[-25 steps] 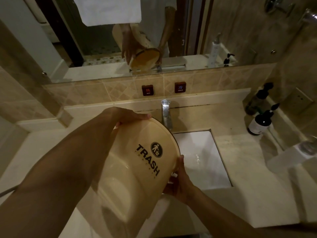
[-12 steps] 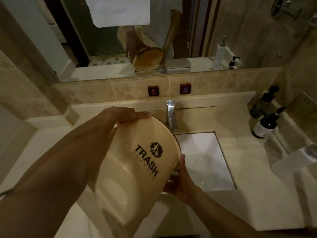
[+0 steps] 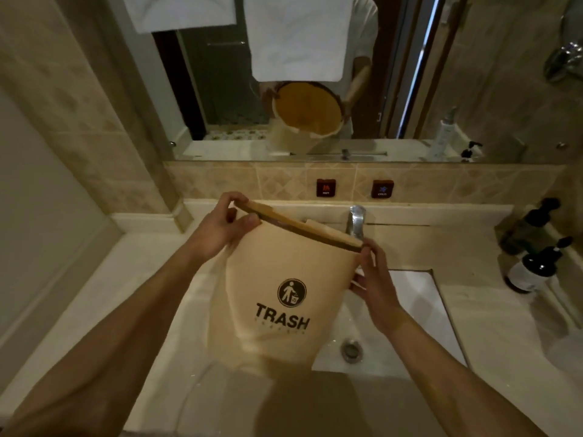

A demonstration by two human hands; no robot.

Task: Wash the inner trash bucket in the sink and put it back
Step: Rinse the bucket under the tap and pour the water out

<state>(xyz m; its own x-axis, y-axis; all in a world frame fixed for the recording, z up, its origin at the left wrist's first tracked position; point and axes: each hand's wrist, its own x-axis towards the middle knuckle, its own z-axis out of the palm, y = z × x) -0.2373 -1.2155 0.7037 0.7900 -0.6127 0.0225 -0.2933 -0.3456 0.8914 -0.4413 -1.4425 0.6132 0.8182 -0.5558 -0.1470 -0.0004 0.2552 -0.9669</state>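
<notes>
A beige plastic trash bucket with a black "TRASH" label hangs above the white sink, nearly upright and tipped a little away from me. My left hand pinches its rim at the far left. My right hand grips the rim and wall on the right side. The bucket's inside is hidden from me; the mirror shows its open mouth. The chrome tap stands just behind the rim. The drain shows below the bucket's right edge.
Hot and cold buttons sit on the tiled backsplash. Two dark pump bottles stand on the counter at the right. A mirror runs behind the counter, with white towels hanging above. The marble countertop surrounds the sink.
The bucket has turned from lying tilted on its side to nearly upright. My left hand moved from its top edge to pinch the rim, and my right hand shifted up to the rim.
</notes>
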